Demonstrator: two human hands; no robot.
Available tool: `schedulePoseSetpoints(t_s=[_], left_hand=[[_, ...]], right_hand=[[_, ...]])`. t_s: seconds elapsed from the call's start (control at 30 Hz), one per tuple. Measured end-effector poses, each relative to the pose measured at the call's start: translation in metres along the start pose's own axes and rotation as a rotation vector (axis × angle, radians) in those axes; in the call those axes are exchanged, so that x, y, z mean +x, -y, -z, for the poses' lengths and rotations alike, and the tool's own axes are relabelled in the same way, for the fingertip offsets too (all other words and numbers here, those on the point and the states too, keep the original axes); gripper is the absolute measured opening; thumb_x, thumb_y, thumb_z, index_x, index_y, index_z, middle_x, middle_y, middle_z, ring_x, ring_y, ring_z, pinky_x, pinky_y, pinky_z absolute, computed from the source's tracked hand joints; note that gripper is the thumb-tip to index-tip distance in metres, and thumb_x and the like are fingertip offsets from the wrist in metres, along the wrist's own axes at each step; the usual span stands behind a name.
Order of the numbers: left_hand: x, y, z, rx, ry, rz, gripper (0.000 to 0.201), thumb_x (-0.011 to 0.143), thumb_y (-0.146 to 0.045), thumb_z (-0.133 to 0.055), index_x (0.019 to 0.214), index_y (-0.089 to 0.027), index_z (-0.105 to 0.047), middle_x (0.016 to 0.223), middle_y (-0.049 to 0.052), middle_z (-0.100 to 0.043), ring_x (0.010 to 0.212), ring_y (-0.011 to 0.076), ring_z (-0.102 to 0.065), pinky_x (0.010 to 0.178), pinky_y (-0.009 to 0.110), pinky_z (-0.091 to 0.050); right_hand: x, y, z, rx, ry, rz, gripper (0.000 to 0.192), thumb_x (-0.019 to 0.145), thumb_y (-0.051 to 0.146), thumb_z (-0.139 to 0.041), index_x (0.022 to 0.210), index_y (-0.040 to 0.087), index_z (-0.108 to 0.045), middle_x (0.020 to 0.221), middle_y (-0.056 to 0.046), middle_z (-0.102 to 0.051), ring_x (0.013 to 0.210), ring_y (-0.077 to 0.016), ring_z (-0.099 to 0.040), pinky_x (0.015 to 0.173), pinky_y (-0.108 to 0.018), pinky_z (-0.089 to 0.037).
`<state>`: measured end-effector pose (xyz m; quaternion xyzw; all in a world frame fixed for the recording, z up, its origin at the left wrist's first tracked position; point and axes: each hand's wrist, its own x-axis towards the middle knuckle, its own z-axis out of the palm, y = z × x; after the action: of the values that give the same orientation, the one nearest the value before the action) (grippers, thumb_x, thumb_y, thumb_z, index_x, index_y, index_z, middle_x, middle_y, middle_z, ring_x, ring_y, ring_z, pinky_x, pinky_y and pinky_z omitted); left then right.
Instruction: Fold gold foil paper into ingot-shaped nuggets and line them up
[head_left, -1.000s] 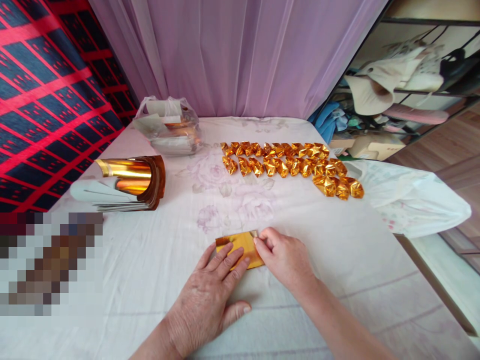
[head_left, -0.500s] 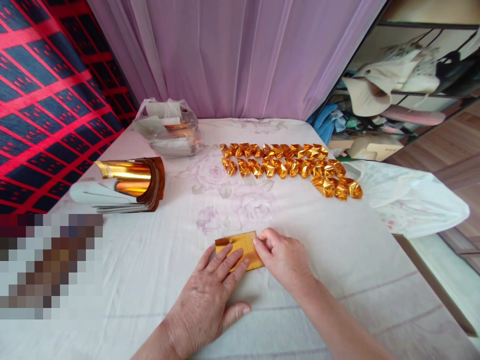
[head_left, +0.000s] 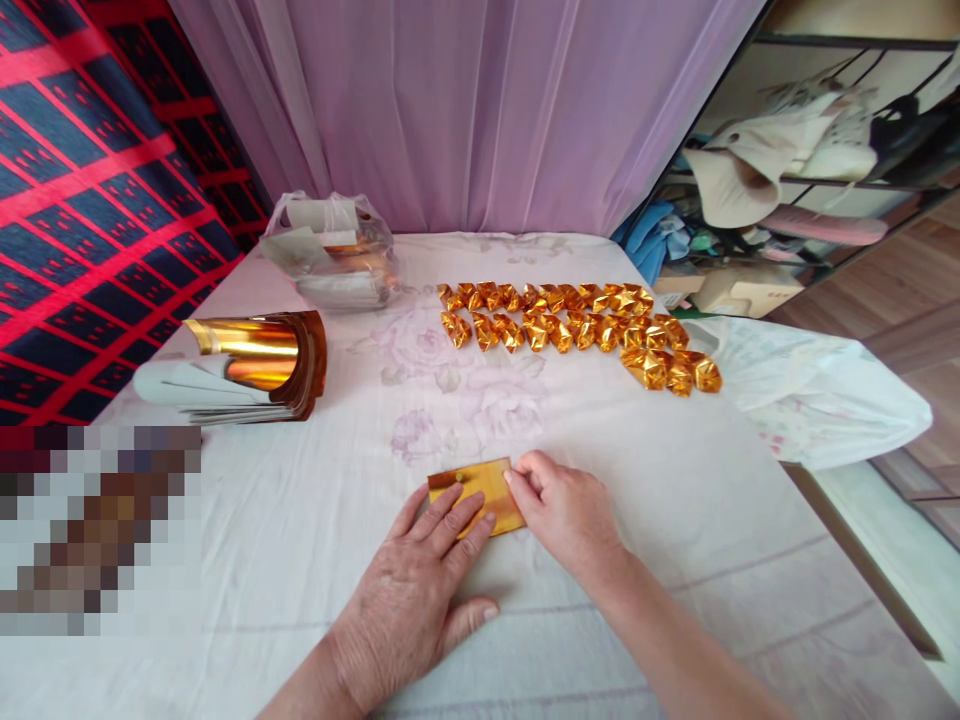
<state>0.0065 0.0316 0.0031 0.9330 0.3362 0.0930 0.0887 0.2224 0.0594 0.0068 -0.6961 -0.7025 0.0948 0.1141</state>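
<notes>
A small folded sheet of gold paper (head_left: pixel 487 485) lies flat on the white flowered cloth (head_left: pixel 480 420) near the front edge. My left hand (head_left: pixel 416 590) rests palm down with its fingertips pressing the sheet's left and lower part. My right hand (head_left: pixel 566 510) pinches the sheet's right edge between thumb and fingers. Beyond them, several folded gold paper pieces (head_left: pixel 577 325) lie in rows across the middle of the cloth.
A curled stack of gold sheets (head_left: pixel 259 365) lies at the left. A clear plastic bag (head_left: pixel 334 255) with paper stands at the back left. A white plastic bag (head_left: pixel 810 390) hangs off the right edge. Purple curtain behind, shelves at right, a pixelated patch at lower left.
Both hands stay on the gold sheet with only slight finger shifts. The view has drifted a little.
</notes>
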Motion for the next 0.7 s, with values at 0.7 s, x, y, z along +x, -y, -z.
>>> schedulePoseSetpoints(t_s=[0.7], left_hand=[[0.001, -0.001, 0.000, 0.007, 0.013, 0.010, 0.067, 0.094, -0.063, -0.042, 0.146, -0.021, -0.040, 0.148, 0.009, -0.048, 0.138, 0.0312, -0.040, 0.114, 0.054, -0.026]], right_hand=[[0.002, -0.007, -0.001, 0.112, -0.049, 0.171, 0.028, 0.092, 0.025, -0.047, 0.103, 0.025, -0.073, 0.090, -0.002, -0.078, 0.074, -0.0157, -0.071, 0.065, -0.024, -0.047]])
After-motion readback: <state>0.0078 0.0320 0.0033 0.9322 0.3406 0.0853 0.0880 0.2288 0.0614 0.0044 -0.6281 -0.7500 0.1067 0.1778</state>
